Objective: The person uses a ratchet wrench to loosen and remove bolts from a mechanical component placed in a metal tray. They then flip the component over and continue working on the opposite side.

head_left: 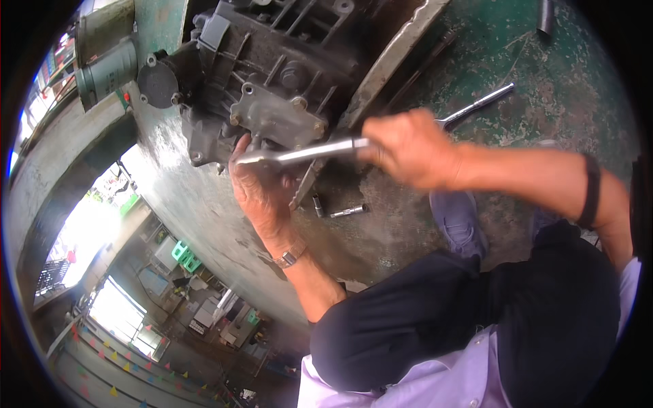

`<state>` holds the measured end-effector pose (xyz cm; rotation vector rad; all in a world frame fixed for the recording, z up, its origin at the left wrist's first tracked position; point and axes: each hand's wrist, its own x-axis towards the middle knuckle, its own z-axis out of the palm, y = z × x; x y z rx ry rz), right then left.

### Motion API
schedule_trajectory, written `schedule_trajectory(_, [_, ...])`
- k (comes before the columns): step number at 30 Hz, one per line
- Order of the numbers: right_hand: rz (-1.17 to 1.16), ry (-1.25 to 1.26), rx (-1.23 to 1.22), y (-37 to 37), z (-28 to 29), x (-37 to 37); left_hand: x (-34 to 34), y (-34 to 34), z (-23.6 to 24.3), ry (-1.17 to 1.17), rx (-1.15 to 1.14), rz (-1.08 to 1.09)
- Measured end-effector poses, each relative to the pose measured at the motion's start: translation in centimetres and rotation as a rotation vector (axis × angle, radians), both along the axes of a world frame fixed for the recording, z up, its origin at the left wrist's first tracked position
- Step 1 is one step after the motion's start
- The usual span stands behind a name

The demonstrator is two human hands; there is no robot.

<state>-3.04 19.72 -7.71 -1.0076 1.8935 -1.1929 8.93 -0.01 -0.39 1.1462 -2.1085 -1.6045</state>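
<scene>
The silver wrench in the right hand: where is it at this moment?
In the head view, slightly left of centre, the silver wrench runs from the right hand to the left hand, just below the grey cover plate.

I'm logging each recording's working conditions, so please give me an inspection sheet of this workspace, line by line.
Surface: worn, patchy green floor.
Job's things: grey metal assembly with a bolted cover plate; long-handled wrench.
Clutter: two small metal cylinders, a second metal handle and a dark tube on the floor.
Hands: right hand grips the wrench handle; left hand is at its head, grip partly hidden.
Cables: nothing seen.
Surroundings: green plastic items, coloured pennants, bright openings.
</scene>
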Motion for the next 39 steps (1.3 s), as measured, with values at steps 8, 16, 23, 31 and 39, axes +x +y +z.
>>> schedule_trajectory(8, [0.309,0.039,0.108,-0.9,3.6,-7.4,0.6,-0.2,0.1,0.2,0.25,-0.009])
schedule_trajectory(16, [0.327,0.244,-0.011,-4.8,5.0,-11.7,1.0,-0.5,0.1,0.141,0.265,0.048])
schedule_trajectory(23, [0.028,-0.337,0.049,-0.1,-1.3,6.4,0.8,-0.8,0.3,0.142,0.161,0.044])
schedule_trajectory(31, [0.328,-0.156,0.094,-0.2,1.9,-4.2,1.6,-0.5,0.0,0.298,0.347,0.062])
schedule_trajectory(39, [0.521,0.303,-0.002,-5.7,8.3,-15.4,1.3,-1.2,0.4,0.212,0.205,0.043])
